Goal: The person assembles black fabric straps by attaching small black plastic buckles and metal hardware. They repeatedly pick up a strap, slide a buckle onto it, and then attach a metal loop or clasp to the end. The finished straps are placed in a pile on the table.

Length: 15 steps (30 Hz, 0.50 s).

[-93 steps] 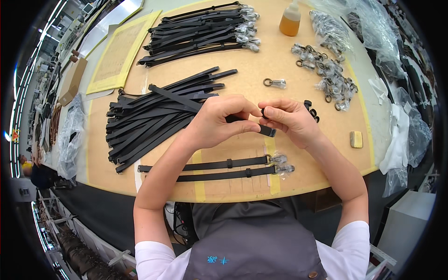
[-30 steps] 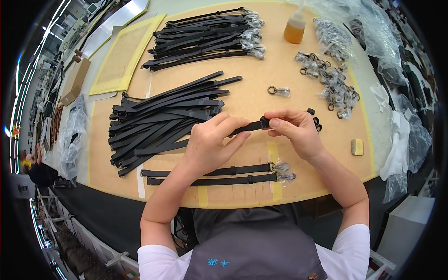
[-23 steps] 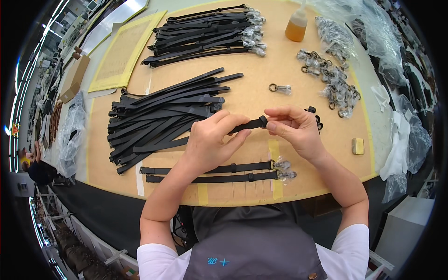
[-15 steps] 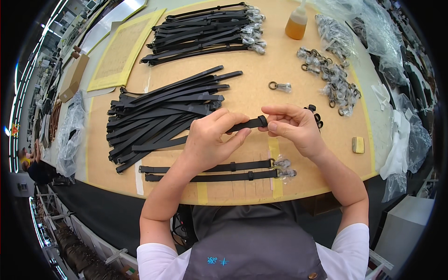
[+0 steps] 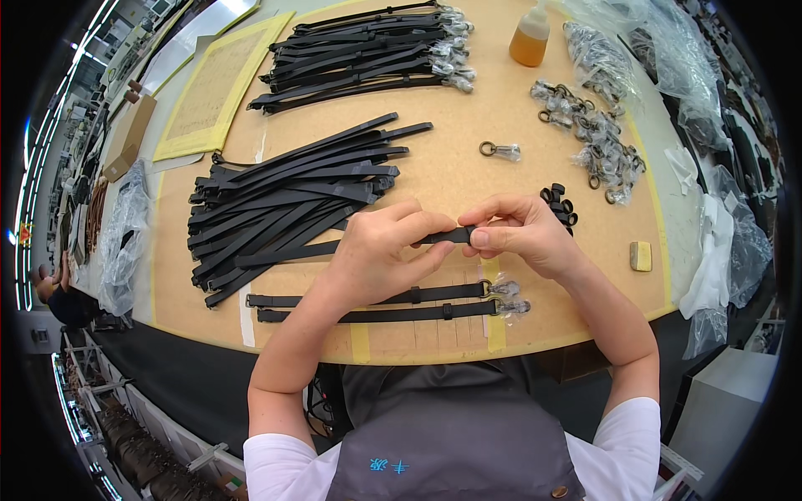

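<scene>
My left hand and my right hand together pinch one black strap just above the wooden table. The strap runs left from my fingers onto the table. My right fingertips grip its end, where a small black loop sits. Just below my hands lie two finished black straps with metal clasps wrapped in clear film. A pile of loose black straps lies to the left of my left hand.
Another bundle of straps with clasps lies at the far edge, beside an amber glue bottle. Wrapped metal clasps lie at the right, one single clasp mid-table. Small black loops and a sponge block sit near my right hand.
My hands have stayed together on the strap. The small loop has been worked onto the strap end, and my fingers have shifted slightly along it.
</scene>
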{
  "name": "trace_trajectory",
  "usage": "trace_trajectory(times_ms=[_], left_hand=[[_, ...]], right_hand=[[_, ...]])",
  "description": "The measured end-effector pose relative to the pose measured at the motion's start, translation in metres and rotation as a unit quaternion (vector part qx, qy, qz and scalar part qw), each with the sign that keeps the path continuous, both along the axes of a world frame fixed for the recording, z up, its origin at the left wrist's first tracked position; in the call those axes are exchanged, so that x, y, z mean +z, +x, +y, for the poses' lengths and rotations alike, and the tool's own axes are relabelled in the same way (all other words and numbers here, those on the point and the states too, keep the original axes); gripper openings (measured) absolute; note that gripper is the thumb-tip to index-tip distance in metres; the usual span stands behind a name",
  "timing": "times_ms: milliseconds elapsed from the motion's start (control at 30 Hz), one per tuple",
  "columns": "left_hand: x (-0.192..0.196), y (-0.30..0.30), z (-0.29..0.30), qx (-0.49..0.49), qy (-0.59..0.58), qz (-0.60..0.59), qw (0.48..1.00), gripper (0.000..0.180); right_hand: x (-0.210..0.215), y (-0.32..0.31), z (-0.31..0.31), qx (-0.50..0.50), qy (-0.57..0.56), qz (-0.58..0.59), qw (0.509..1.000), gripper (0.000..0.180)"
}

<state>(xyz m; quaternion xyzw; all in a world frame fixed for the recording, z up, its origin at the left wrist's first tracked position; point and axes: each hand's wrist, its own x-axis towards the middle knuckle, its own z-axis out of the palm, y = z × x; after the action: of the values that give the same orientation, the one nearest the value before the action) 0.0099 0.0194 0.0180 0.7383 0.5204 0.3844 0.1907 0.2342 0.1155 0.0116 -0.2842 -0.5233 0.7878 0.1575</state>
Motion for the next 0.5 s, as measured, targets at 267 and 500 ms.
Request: trace_trajectory(times_ms=[267,500], left_hand=[[-0.003,0.005,0.000,0.008,0.027,-0.010,1.000,0.023],[-0.006,0.007,0.002,0.029,0.054,-0.051,0.997,0.023]], right_hand=[[-0.001,0.008,0.014,0.013,-0.004,-0.015,1.000,0.023],[-0.013,-0.005,0.006,-0.152,-0.055,0.079,0.984,0.021]])
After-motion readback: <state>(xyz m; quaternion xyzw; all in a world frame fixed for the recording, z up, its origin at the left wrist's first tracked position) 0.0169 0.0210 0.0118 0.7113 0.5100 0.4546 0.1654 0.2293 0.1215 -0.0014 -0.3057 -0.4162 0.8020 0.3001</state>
